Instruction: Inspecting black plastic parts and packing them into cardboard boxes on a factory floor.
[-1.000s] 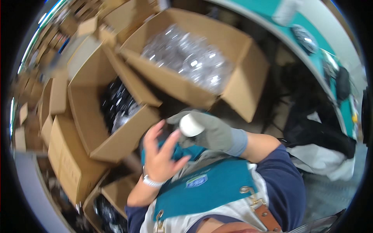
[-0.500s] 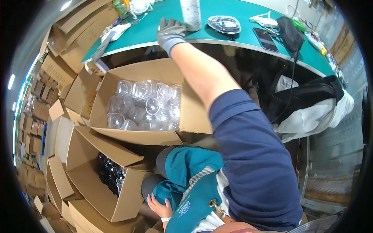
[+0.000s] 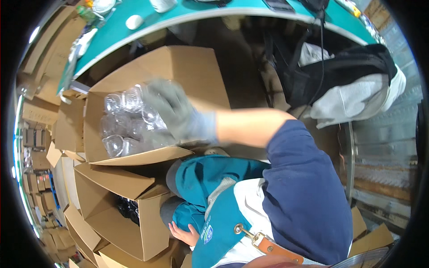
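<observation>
My right hand [image 3: 172, 111], in a grey work glove, is over the right side of an open cardboard box [image 3: 196, 67] and is smeared by motion. Its fingers do not show clearly, nor whether anything is in them. Many clear plastic cups or shells [image 3: 120, 123] lie in that box, partly hidden by the glove. Bare and with fingers apart, my left hand [image 3: 184, 234] rests by my knee and holds nothing. Near the green table's front edge sits a small white round object [image 3: 134, 22], beside the base of a white cylinder [image 3: 163, 4].
A second open carton [image 3: 154, 223] with black pieces [image 3: 128, 209] stands at my lower left. Under the table, to the right, is a black and grey bag [image 3: 344, 89]. The green table [image 3: 196, 9] holds a phone [image 3: 279, 4] and a small fan [image 3: 103, 5].
My right hand has come down from the table to the box of clear plastic pieces. The white round object now shows where it was. The view has tilted downward; my left hand stays put.
</observation>
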Tool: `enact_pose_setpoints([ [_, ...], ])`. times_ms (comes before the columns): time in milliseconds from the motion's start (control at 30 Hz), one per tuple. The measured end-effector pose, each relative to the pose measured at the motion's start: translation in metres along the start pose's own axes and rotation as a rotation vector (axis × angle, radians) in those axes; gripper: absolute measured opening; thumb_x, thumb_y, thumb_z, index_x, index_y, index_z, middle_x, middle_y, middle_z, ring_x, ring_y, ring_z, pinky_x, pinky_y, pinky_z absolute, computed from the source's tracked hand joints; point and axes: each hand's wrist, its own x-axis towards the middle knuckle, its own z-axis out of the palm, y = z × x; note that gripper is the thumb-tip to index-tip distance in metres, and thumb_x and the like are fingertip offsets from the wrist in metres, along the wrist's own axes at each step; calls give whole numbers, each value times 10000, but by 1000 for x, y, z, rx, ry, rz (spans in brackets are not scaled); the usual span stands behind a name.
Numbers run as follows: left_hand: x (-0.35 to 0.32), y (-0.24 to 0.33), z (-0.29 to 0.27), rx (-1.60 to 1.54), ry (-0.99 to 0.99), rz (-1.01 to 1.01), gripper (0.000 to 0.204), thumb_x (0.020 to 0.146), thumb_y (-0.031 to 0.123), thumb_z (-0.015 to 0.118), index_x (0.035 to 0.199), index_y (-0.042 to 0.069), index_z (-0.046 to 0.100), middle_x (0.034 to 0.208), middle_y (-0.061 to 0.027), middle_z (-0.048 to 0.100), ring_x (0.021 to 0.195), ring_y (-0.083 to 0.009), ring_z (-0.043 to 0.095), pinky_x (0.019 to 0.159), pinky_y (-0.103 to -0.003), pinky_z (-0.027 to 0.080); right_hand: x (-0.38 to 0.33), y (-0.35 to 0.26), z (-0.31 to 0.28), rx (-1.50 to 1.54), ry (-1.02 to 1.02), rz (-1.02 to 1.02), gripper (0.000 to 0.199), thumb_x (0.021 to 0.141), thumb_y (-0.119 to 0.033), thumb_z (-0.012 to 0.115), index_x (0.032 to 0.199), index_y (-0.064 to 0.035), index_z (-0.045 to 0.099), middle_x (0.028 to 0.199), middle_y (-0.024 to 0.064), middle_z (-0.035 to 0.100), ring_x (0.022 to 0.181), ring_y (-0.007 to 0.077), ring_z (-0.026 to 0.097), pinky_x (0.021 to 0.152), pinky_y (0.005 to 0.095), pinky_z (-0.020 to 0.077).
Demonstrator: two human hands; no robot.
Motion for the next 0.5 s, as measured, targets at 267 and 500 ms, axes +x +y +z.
enact_pose_setpoints([
  [267, -5, -22, 8, -15, 21, 56, 786, 915, 574, 518, 1425, -12, 394, 1496, -224, 348, 1361, -408, 345, 1097, -532, 283, -173, -24, -224, 93, -700, 860, 277, 884, -294, 640, 730, -66, 665, 733, 163, 619, 688, 353, 608, 611, 443, 468],
  [500, -37, -48, 5, -219, 44, -92, 813, 938, 572, 482, 1480, -5, 292, 1495, -223, 329, 1349, -391, 344, 1101, -497, 283, -154, 42, -309, -604, -1878, 1257, 555, 888, -525, 526, 1035, -28, 724, 1073, 221, 683, 1023, 370, 651, 924, 446, 494],
])
